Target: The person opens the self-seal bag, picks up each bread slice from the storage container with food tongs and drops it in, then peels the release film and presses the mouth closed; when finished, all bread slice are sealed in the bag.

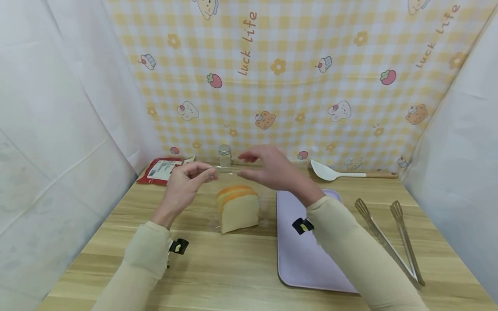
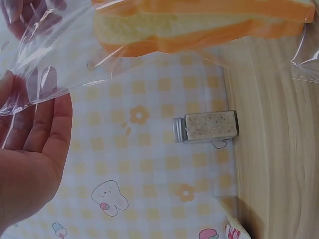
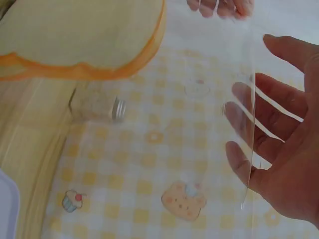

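Note:
A clear plastic bag holds bread slices with orange crusts, upright over the wooden table. My left hand pinches the bag's top edge at its left corner between thumb and fingers. Across from it, my right hand is at the bag's other top corner with thumb and fingers spread apart. In the right wrist view its fingers show through the film, behind the bag's edge, while the thumb stands away from the film. The bag's mouth edge stretches between the two hands.
Behind the bag stands a small glass jar with a metal lid. A red packet lies at the back left. To the right are a lilac tray, metal tongs and a white spatula near the patterned cloth.

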Available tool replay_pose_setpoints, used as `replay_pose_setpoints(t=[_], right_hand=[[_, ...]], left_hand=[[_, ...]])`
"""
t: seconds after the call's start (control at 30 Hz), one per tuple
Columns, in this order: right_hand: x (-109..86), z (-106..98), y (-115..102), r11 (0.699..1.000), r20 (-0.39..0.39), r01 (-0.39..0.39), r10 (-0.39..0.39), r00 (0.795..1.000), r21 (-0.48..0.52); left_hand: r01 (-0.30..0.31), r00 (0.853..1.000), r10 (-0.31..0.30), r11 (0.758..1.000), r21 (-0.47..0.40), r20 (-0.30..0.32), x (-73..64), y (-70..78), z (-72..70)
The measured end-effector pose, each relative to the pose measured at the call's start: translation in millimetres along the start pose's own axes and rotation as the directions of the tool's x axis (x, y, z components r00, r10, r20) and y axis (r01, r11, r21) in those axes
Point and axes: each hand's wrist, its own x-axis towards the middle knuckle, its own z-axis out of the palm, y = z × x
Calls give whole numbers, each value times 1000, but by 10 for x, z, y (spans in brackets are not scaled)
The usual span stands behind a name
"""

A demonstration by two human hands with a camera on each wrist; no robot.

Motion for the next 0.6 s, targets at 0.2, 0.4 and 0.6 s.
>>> replay_pose_setpoints(t=[0.2, 0.4, 0.6], right_hand=[[252, 88, -182, 999, 159, 0, 8, 987, -55], [342, 155, -225, 997, 199, 39, -26, 980, -63], [340, 148, -152, 997, 222, 45, -31, 975, -58]], left_hand=[[-10, 1000, 9, 1000, 10, 29, -17, 9, 21], [-39, 999, 39, 999, 12, 37, -24, 8, 40], [-46, 999, 46, 995, 89, 3, -43, 25, 54]])
